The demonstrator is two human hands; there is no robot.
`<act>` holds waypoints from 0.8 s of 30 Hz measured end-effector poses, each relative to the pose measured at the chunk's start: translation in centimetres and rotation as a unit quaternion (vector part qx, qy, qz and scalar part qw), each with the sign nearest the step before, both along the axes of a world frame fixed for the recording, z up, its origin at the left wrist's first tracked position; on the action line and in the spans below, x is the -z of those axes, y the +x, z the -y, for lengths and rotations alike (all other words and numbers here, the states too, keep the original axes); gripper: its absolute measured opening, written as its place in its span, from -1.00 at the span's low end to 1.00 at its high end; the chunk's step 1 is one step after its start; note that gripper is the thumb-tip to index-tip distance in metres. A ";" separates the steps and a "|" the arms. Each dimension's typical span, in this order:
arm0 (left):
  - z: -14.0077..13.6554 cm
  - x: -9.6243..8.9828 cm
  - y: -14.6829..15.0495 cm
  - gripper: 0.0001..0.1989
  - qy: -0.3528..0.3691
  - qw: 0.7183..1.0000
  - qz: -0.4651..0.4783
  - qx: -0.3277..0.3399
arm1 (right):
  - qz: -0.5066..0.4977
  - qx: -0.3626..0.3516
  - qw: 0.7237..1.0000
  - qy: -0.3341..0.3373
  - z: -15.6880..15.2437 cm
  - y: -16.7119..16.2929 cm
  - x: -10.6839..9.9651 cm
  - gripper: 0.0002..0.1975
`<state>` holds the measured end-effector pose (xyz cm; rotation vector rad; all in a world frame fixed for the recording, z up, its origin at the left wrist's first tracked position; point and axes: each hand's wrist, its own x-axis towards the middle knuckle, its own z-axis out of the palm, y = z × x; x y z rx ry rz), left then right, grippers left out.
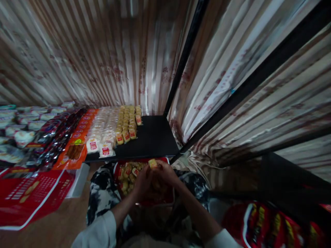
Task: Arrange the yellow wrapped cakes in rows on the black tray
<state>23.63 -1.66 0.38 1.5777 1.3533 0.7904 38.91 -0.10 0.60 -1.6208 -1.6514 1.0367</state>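
Seated with a red box (116,173) between the legs, the person holds a single yellow packet (153,163) over the box's far edge, at 12 o'clock from the body. The left hand (143,177) and the right hand (166,171) meet around it, both closed, their fingers gripping it from about 9 and 3 o'clock; the exact finger placement is too dark to read. More wrapped packets (126,173) lie loose in the box, at roughly 9 o'clock from the held one. The step in hand appears to be the handling of one packet on its own, apart from that pile. Beyond the hands, the black shelf (157,137) shows a bare stretch at 12 o'clock, with yellow rows (126,120) at 11, the rightmost row stopping short of the others, and white packets (102,131) at 10. The next move probably calls for a light pinch that does not crush the soft-looking wrapper; should the packet go forward, it would need lifting over the shelf's front edge, one hand letting go first, and lining up without nudging the neighbouring rows.
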 end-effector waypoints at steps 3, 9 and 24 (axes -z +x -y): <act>-0.9 -1.3 0.2 -0.70 -0.025 0.998 0.054 -0.032 | -0.110 -0.022 0.994 -0.011 -1.2 -0.4 -1.4 -0.65; -3.6 -1.7 -0.3 -0.73 -0.036 0.993 0.081 -0.074 | -0.211 -0.019 0.977 -0.028 -2.7 -1.2 -2.1 -0.51; -10.8 -3.0 2.3 -0.60 0.058 0.980 0.060 -0.178 | -0.111 0.157 0.978 0.077 -12.7 -2.6 -0.8 -0.77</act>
